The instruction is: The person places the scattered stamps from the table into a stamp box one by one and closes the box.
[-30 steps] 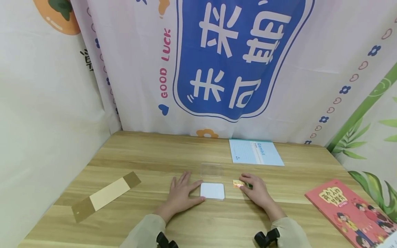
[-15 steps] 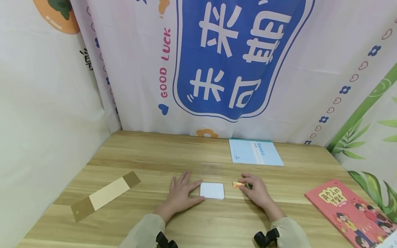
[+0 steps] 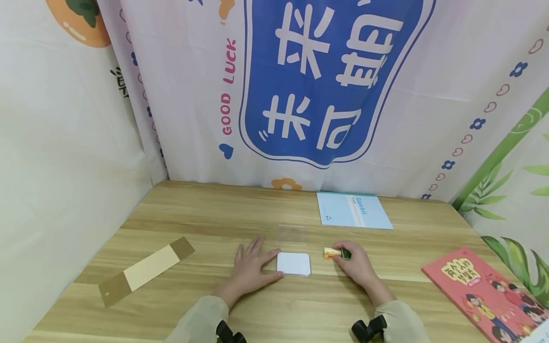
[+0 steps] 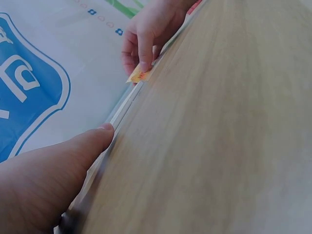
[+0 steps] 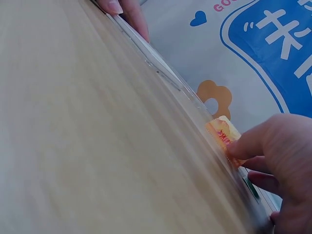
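My right hand point(image 3: 358, 264) pinches a small orange-and-yellow packet point(image 3: 329, 253) between thumb and fingers, to the right of the white cards. In the right wrist view the packet point(image 5: 224, 137) stands tilted and shows a serrated edge and red print. A dark green piece point(image 3: 345, 253) shows under the same hand's fingers, partly hidden. My left hand point(image 3: 250, 269) rests on the table with its fingers spread. Its thumb and index fingertips are right at the left edge of a white, round-cornered card stack point(image 3: 293, 264) in a shallow clear case.
A clear plastic lid point(image 3: 292, 235) lies just behind the cards. Farther back is a light blue notebook point(image 3: 353, 210). A brown-and-cream strip point(image 3: 147, 271) lies at the left, and a red picture book point(image 3: 489, 295) at the right. A printed cloth point(image 3: 197, 95) hangs behind the table.
The orange-and-yellow packet has turned in my right fingers: its visible face narrowed, then tipped up, and more of the green piece shows. My left hand and the cards have stayed put.
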A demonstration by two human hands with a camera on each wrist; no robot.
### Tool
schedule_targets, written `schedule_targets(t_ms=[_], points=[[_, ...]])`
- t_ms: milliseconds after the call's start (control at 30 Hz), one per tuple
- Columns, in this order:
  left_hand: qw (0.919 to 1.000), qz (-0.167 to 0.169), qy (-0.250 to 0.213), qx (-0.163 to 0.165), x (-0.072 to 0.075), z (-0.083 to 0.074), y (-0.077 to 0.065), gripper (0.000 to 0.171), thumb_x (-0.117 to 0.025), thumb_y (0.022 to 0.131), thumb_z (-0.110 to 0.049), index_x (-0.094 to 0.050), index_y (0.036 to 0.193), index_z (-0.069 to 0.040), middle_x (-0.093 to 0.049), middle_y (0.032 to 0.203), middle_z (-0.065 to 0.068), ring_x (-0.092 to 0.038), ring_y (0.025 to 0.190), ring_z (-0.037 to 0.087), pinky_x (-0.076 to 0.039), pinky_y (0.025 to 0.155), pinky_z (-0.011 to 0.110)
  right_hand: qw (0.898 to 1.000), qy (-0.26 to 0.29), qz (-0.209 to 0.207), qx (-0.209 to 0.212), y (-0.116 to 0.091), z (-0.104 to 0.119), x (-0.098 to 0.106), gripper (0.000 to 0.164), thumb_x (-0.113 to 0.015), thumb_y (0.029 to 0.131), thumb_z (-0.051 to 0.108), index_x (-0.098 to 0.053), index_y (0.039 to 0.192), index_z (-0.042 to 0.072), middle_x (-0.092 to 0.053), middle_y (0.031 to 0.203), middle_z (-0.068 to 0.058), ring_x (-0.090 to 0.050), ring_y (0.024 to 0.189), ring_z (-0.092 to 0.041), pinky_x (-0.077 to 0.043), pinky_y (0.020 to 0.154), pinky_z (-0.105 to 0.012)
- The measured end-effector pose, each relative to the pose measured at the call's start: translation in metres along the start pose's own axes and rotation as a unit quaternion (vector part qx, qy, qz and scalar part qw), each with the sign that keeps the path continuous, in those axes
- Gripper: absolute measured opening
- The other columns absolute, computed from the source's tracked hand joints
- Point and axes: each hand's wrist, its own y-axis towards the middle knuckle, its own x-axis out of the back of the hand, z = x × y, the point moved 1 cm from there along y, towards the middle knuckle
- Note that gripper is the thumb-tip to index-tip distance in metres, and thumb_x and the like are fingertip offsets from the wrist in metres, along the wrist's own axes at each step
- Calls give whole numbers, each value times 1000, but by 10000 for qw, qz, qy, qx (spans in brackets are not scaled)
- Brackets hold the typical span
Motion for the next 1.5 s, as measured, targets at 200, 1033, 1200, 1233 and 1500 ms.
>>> schedule_targets(t_ms=[200, 1033, 1200, 1233, 1500], points=[[10000, 2, 36, 14, 1, 0, 1, 63, -49, 73, -62, -50, 123, -24, -21, 137, 20, -12, 126, 34, 0, 93, 57, 10000, -53, -2, -1, 0, 1, 1, 22, -63, 74, -3, -63, 94, 2, -58, 97, -12, -50, 95, -28, -38, 82, -43], [9999, -20, 102, 0, 0, 1, 1, 63, -48, 73, -63, -50, 123, -25, -20, 138, 19, -12, 126, 34, -1, 93, 58, 9974, 450, -222, -514, 9, 22, 3, 19, -64, 75, 1, -65, 94, 3, -59, 82, -4, -53, 80, -18, -43, 73, -35], [10000, 3, 44, -16, -2, 0, 0, 62, -50, 73, -62, -50, 123, -25, -20, 138, 19, -11, 126, 34, 0, 93, 57, 9955, 843, -262, -343, 10, 34, -3, 17, -64, 73, -2, -66, 89, 2, -59, 75, -3, -53, 70, -16, -44, 64, -27], [10000, 1, 35, -13, -2, 0, 0, 62, -50, 73, -62, -50, 123, -25, -20, 138, 20, -11, 126, 34, 0, 93, 57, 9947, 923, -256, -376, 11, 37, -5, 16, -64, 73, -2, -66, 88, 2, -59, 73, -3, -52, 69, -15, -44, 62, -26], [9999, -34, 125, 8, -2, 0, 1, 63, -49, 73, -62, -50, 123, -24, -21, 137, 20, -12, 125, 35, -1, 93, 58, 9862, 1533, 21, -622, 11, 54, -30, 9, -63, 74, -4, -65, 82, 1, -57, 71, -3, -47, 66, -16, -40, 55, -23]])
